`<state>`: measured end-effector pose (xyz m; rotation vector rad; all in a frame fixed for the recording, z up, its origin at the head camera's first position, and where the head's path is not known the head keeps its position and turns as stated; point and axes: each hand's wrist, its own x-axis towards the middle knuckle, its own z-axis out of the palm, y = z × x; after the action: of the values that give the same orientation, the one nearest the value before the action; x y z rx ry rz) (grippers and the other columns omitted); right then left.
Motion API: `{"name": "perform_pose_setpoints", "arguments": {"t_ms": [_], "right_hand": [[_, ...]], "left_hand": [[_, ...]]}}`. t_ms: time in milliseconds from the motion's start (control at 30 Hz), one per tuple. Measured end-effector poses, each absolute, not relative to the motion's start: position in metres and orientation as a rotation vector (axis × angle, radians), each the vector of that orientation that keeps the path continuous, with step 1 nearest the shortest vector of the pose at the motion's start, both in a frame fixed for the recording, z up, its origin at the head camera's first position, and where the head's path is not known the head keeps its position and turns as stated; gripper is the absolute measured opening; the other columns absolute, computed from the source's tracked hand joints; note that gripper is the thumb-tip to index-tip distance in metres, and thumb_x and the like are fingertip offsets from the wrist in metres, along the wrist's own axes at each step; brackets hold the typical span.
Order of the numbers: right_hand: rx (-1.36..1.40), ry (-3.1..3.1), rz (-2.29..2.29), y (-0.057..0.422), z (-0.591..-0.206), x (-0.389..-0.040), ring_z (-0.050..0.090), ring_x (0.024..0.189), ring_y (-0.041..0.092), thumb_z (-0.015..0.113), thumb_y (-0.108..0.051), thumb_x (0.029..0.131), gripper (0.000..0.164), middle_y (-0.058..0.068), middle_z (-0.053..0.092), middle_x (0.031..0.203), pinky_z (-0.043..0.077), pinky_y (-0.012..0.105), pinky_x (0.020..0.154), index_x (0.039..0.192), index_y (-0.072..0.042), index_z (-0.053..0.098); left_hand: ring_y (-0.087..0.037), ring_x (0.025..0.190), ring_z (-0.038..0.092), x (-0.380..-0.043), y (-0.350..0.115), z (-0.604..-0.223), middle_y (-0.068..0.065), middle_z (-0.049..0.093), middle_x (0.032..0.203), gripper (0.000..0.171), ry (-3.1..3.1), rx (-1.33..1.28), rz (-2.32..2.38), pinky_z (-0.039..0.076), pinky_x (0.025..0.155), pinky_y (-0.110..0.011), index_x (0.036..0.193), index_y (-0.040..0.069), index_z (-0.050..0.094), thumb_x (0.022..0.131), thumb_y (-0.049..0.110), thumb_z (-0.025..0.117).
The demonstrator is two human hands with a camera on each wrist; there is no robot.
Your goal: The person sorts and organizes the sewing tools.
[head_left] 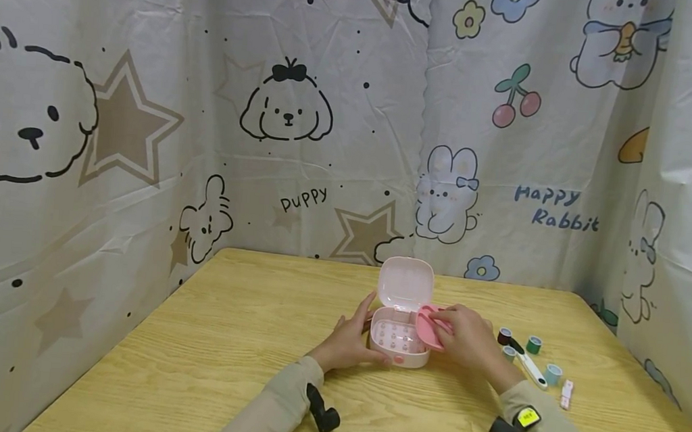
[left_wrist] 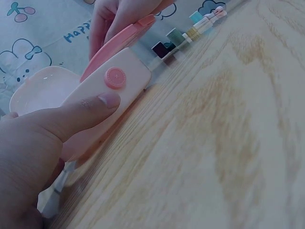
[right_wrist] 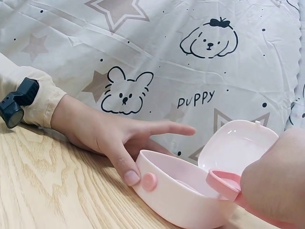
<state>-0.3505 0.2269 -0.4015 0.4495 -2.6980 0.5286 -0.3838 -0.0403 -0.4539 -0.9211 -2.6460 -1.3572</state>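
Note:
A small pale pink box [head_left: 414, 361] with a round pink button [left_wrist: 115, 78] stands on the table, its lid [head_left: 406, 282] raised at the back. My left hand [head_left: 345, 341] grips the box from the left, thumb on the front wall beside the button and the other fingers around the far side. My right hand [head_left: 470, 338] pinches a darker pink tray insert [head_left: 428, 332], which is tilted over the right part of the box. Small printed figures show on the box floor. The right fingertips are partly hidden in the right wrist view.
Right of the box lie several small spools, among them a dark red one [head_left: 504, 335], a green one [head_left: 534, 345] and a light blue one [head_left: 553, 375]. A white-and-black tool [head_left: 533, 372] and a pale pink clip [head_left: 566, 394] lie near them. Printed curtains [head_left: 297, 212] enclose the table.

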Motion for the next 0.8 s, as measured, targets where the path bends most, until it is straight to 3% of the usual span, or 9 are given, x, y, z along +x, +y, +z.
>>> {"name": "perform_pose_setpoints", "arguments": {"t_ms": [433, 667, 800], "right_hand": [[0.403, -2.716, 0.501, 0.248, -0.401, -0.347, 0.065, 0.104, 0.039, 0.075, -0.017, 0.095, 0.023, 0.017, 0.069, 0.111, 0.044, 0.052, 0.077, 0.116, -0.009, 0.079], [0.398, -2.739, 0.475, 0.252, -0.400, -0.346, 0.065, 0.102, 0.040, 0.075, -0.014, 0.092, 0.024, 0.018, 0.069, 0.110, 0.044, 0.055, 0.075, 0.115, -0.009, 0.079], [0.397, -2.756, 0.476, 0.253, -0.401, -0.347, 0.065, 0.100, 0.041, 0.075, -0.013, 0.092, 0.024, 0.018, 0.069, 0.108, 0.045, 0.055, 0.074, 0.115, -0.009, 0.079]], "left_hand": [[-0.019, 0.146, 0.040, -0.383, -0.039, -0.455, -0.005, 0.049, 0.156, 0.134, -2.619, -0.944, -1.377, 0.000, 0.118, -0.068, 0.168, 0.018, 0.004, 0.073, 0.040, 0.096], [-0.018, 0.144, 0.042, -0.383, -0.038, -0.454, -0.006, 0.050, 0.155, 0.133, -2.631, -0.927, -1.378, -0.001, 0.119, -0.066, 0.168, 0.025, 0.001, 0.074, 0.040, 0.095], [-0.019, 0.145, 0.041, -0.384, -0.040, -0.455, -0.006, 0.049, 0.156, 0.133, -2.630, -0.916, -1.356, 0.001, 0.119, -0.067, 0.168, 0.020, 0.003, 0.074, 0.043, 0.095]]}}
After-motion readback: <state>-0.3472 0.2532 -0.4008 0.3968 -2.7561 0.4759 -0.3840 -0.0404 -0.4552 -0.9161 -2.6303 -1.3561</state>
